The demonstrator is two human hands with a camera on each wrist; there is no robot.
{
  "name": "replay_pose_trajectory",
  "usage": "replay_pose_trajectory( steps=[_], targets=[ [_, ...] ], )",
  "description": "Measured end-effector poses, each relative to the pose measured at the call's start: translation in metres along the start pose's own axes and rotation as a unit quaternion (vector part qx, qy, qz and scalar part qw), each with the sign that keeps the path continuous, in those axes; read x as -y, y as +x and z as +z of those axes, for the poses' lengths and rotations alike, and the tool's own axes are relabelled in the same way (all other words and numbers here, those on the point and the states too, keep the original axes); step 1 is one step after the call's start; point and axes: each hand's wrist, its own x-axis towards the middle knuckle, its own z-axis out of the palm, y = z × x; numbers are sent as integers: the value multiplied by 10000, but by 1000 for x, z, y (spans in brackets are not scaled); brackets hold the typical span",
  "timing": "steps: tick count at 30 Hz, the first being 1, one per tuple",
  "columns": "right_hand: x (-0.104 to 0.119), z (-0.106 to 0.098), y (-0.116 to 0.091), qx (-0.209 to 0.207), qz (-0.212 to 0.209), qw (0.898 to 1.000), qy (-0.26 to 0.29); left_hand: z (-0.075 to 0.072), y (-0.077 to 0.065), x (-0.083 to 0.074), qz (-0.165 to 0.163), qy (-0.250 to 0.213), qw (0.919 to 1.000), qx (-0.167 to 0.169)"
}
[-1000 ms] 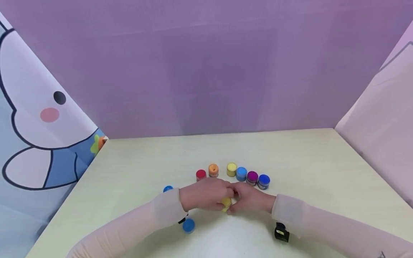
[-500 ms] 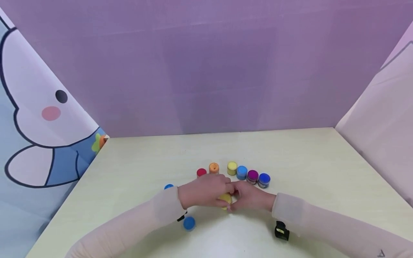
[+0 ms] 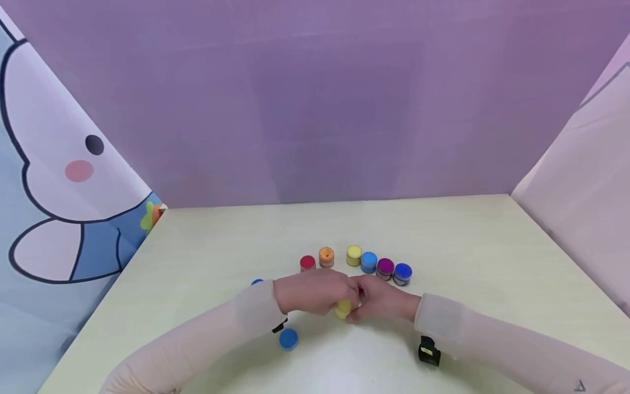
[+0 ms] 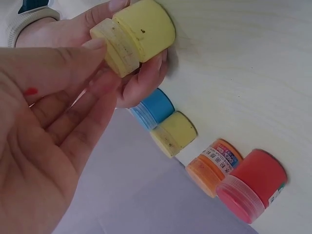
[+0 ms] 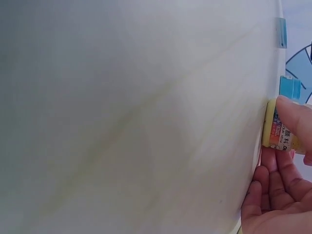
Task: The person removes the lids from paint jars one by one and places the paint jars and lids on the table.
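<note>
A yellow paint jar (image 3: pixel 343 311) is held between both hands over the front middle of the table. In the left wrist view its body (image 4: pixel 146 29) lies tilted, with the translucent lid (image 4: pixel 117 48) on it. My left hand (image 3: pixel 315 290) pinches that lid between thumb and fingers. From the other side my right hand (image 3: pixel 383 298) grips the body. The right wrist view shows the jar's printed label (image 5: pixel 280 134) beside the right thumb (image 5: pixel 295 119), close to the table surface. In the head view the left hand covers part of the jar.
Behind the hands stand red (image 3: pixel 307 263), orange (image 3: pixel 326 256), yellow (image 3: pixel 354 255), light blue (image 3: pixel 369 262), purple (image 3: pixel 385 268) and dark blue (image 3: pixel 402 274) jars. A blue jar (image 3: pixel 288 339) sits in front of the left forearm; another (image 3: pixel 257 281) is mostly behind the sleeve.
The left fingers have shifted and turned on the lid, covering more, then less, of the yellow jar. The right hand keeps its grip in nearly the same place. Other jars stay put.
</note>
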Motion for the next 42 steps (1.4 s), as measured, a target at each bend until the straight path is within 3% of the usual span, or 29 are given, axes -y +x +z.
replay_pose_trajectory(
  steps=[6, 12, 15, 19, 22, 29, 34, 38, 42],
  targets=[
    [4, -2, -2, 34, -85, 9999, 54, 0, 4, 1, -55, 34, 10000, -27],
    [5, -2, -2, -48, -38, 9999, -148, -1, 4, -4, -866, -60, 9962, -85],
    [3, -2, -1, -102, -110, 9995, -273, 1, 4, -7, -1303, 139, 9912, -199],
    [2, -2, 0, -145, -202, 9989, -409, 2, 4, -8, -1597, 338, 9862, -289],
    [2, -2, 0, -134, -201, 9989, -393, 1, 3, -7, -1475, 311, 9881, -314],
    [2, -3, -1, 23, -251, 9997, -57, -7, 0, -2, -416, -79, 9991, -39],
    [1, -2, -1, 60, -254, 9996, 93, -4, 3, -1, -40, 3, 10000, 29],
    [2, -2, -1, 46, -218, 9997, 37, -3, 4, -1, -65, 60, 10000, 5],
    [3, -1, -1, -16, -161, 9998, -113, -2, 4, -2, -404, -37, 9992, 16]
  ],
)
